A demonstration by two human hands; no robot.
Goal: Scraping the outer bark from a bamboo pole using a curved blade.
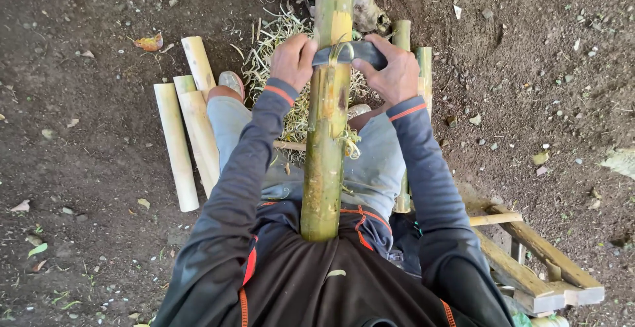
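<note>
A long green bamboo pole (325, 141) runs from my lap up and away from me, its skin partly scraped to yellow. A dark blade (349, 51) lies across the pole. My left hand (293, 59) grips the blade's left end, and my right hand (391, 70) grips its right end. A thin curl of green shaving lifts at the blade's edge. Both arms wear dark sleeves with orange cuffs. My knees in grey shorts sit on either side of the pole.
Several peeled pale bamboo sections (187, 125) lie on the dirt to the left. A heap of stringy shavings (278, 55) sits beneath the pole. More bamboo pieces (423, 69) lie right of it. A wooden frame (529, 267) stands at lower right.
</note>
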